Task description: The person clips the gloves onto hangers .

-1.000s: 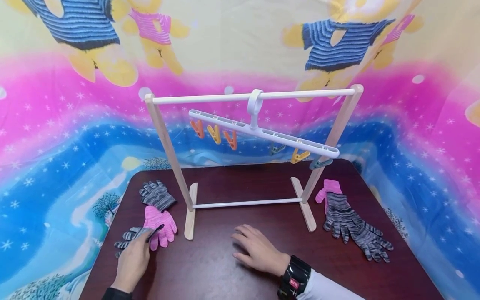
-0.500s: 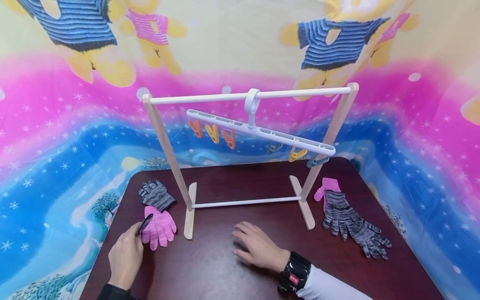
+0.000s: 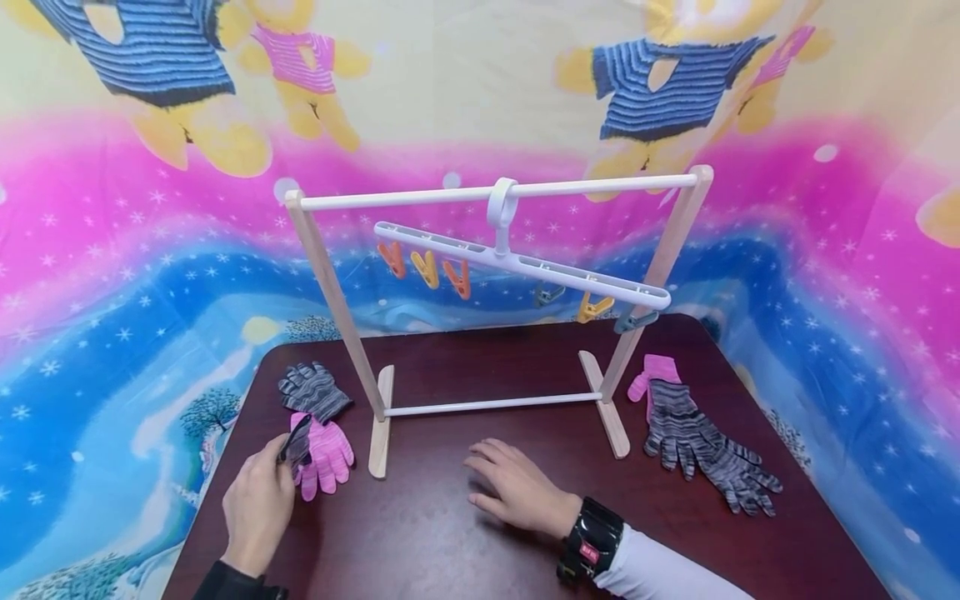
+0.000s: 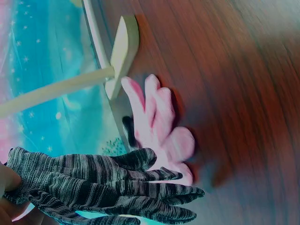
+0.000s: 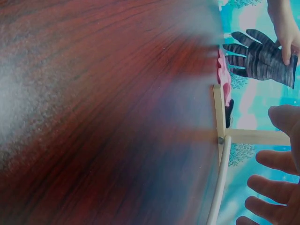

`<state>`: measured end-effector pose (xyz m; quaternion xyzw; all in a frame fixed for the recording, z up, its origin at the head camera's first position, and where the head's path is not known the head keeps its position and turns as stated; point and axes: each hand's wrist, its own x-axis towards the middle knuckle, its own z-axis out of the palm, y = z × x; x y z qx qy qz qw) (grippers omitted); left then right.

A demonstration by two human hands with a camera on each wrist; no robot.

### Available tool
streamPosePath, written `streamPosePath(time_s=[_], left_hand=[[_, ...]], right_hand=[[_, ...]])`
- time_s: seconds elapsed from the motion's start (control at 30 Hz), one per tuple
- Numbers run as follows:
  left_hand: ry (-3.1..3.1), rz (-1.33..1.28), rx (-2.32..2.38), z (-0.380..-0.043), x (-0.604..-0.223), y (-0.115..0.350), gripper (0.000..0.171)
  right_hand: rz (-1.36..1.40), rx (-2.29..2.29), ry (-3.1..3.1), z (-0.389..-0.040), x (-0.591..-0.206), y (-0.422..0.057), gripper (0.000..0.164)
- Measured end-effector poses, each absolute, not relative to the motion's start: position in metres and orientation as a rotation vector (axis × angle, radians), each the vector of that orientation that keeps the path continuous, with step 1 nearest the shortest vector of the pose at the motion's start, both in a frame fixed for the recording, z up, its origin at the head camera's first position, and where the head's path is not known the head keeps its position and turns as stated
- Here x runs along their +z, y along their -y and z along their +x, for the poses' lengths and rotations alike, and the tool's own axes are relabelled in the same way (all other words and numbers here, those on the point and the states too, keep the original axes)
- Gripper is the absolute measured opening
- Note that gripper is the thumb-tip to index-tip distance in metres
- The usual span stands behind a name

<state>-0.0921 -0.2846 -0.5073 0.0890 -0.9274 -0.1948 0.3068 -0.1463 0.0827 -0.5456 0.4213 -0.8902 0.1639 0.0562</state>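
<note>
My left hand (image 3: pixel 258 504) pinches a grey-and-black striped knit glove (image 4: pixel 108 183) by its cuff. The glove hangs fingers down above the table, as the right wrist view shows; in the head view the hand covers most of it. Just beyond lies a pink glove (image 3: pixel 327 454), flat on the tabletop, with another striped glove (image 3: pixel 313 392) behind it. My right hand (image 3: pixel 521 492) holds nothing, its fingers spread loosely low over the table's middle; whether it touches the wood I cannot tell.
A wooden rack (image 3: pixel 330 292) stands across the table (image 3: pixel 420 533). From its top rod hangs a white hanger (image 3: pixel 517 263) with several coloured clips, including a yellow clip (image 3: pixel 425 269). Right of the rack lie a pink glove (image 3: pixel 660 371) and overlapping striped gloves (image 3: pixel 678 425).
The striped glove's fingers, earlier seen left of my left hand near the tabletop, now hang below it. That hand has shifted slightly toward me. My right hand stays almost still.
</note>
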Motion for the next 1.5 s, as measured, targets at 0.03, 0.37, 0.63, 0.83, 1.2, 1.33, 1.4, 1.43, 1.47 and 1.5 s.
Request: streamPosePath(time_s=[0.03, 0.37, 0.63, 0.83, 1.2, 1.33, 1.4, 1.43, 1.47, 1.5], left_hand=[[2.454, 0.227, -0.515, -0.093, -0.506, 0.283, 0.030], [2.419, 0.164, -0.525, -0.098, -0.496, 0.273, 0.033], [2.379, 0.020, -0.505, -0.105, -0.493, 0.261, 0.032], [2.347, -0.035, -0.520, -0.113, -0.494, 0.250, 0.029], [2.304, -0.067, -0.554, -0.123, -0.499, 0.228, 0.025], [2.278, -0.089, -0.559, -0.126, -0.500, 0.220, 0.023], [2.271, -0.094, -0.554, -0.128, -0.501, 0.217, 0.022], [2.269, -0.097, -0.552, -0.129, -0.501, 0.215, 0.022], [2.273, -0.097, -0.552, -0.130, -0.500, 0.214, 0.021], [2.277, -0.095, -0.552, -0.131, -0.500, 0.212, 0.021]], right_hand=[[1.275, 0.507, 2.701, -0.147, -0.546, -0.083, 0.050], [1.282, 0.507, 2.676, -0.150, -0.544, -0.082, 0.050], [1.255, 0.506, 2.728, -0.153, -0.535, -0.082, 0.051], [1.251, 0.495, 2.741, -0.160, -0.528, -0.083, 0.050], [1.196, 0.432, 2.743, -0.176, -0.514, -0.088, 0.053], [1.146, 0.453, 2.723, -0.178, -0.509, -0.087, 0.053], [1.120, 0.454, 2.702, -0.179, -0.508, -0.086, 0.053], [1.110, 0.457, 2.693, -0.180, -0.507, -0.085, 0.053], [1.103, 0.455, 2.681, -0.181, -0.506, -0.085, 0.053], [1.096, 0.457, 2.676, -0.182, -0.506, -0.084, 0.053]])
